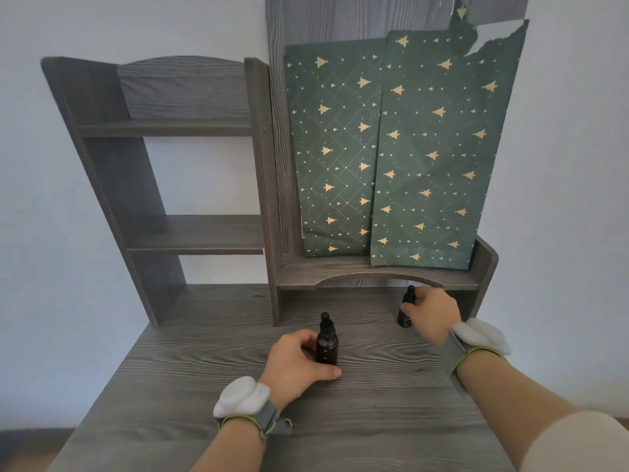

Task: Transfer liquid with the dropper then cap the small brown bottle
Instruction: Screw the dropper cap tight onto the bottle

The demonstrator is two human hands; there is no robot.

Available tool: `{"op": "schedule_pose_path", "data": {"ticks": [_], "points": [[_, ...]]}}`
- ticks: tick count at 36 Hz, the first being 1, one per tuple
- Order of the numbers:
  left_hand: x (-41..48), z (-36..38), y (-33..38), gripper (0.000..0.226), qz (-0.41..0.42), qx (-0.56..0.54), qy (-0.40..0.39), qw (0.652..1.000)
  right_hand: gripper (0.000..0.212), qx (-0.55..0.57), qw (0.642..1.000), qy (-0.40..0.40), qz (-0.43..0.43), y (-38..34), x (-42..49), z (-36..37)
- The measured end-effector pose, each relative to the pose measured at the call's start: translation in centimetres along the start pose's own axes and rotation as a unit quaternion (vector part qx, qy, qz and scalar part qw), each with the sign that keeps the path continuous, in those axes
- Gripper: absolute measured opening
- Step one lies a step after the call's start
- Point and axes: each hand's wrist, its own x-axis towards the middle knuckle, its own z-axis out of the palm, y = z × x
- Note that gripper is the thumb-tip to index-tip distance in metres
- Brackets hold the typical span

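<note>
Brown bottles (326, 349) (404, 318) upright in both hands (296, 362) (434, 313)

1 wide-angle head camera looks forward and down, close over the desk (204, 369) and shelf unit (190, 233).

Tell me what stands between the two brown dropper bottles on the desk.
Nothing visible does. Only bare desktop lies between the near bottle, held by the left hand, and the far bottle, gripped by the right hand. The low shelf board hangs over the far bottle, which may crowd lifting its dropper.
</note>
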Motion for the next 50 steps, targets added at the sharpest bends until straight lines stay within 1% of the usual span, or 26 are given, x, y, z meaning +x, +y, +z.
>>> {"op": "schedule_pose_path", "data": {"ticks": [10,16,20,25,27,32,35,38,42,45,48,50], "points": [[-0.1,0.0,0.2,0.042,-0.002,-0.002,0.002,1.0,0.031,-0.003,0.999,-0.037,-0.014,0.5,-0.2,-0.4],[-0.6,0.0,0.4,0.041,0.011,0.0,0.011,1.0,0.043,0.002,0.999,-0.044,-0.013,0.6,-0.7,-0.7],[-1.0,0.2,0.5,0.037,0.015,0.008,0.027,0.999,0.054,0.009,0.998,-0.063,0.009,1.0,-0.7,-1.1],[-1.9,0.3,1.0,0.033,0.028,0.019,0.044,0.998,0.059,0.014,0.996,-0.084,0.02,1.2,-0.9,-1.9],[-2.4,0.3,1.2,0.034,0.032,0.026,0.044,0.998,0.057,-0.002,0.997,-0.078,0.018,0.9,-1.5,-2.6],[-3.4,0.2,1.5,0.032,0.035,0.024,0.03,0.999,0.036,-0.047,0.997,-0.068,0.005,-0.4,-2.9,-4.6],[-4.1,-0.1,1.9,0.033,0.032,0.02,0.025,0.999,0.028,-0.05,0.997,-0.048,-0.017,-0.8,-4.2,-5.6],[-5.0,-0.9,2.9,0.031,0.04,0.026,0.037,0.998,0.018,-0.016,0.998,-0.036,-0.054,-1.5,-5.7,-6.5],[-5.7,-1.6,4.3,0.03,0.055,0.023,0.05,0.997,0.014,0.005,0.989,-0.058,-0.138,-3.1,-7.3,-6.9],[-6.2,-1.8,5.2,0.035,0.062,0.023,0.043,0.997,0.001,0.039,0.977,-0.079,-0.194,-5.0,-8.8,-6.8],[-6.8,-2.0,6.2,0.032,0.074,0.03,0.032,0.996,0.031,0.07,0.962,-0.112,-0.239,-7.3,-10.5,-6.6],[-7.5,-2.1,6.7,0.03,0.088,0.037,0.034,0.995,0.041,0.078,0.949,-0.141,-0.273,-8.5,-11.8,-6.7]]}}
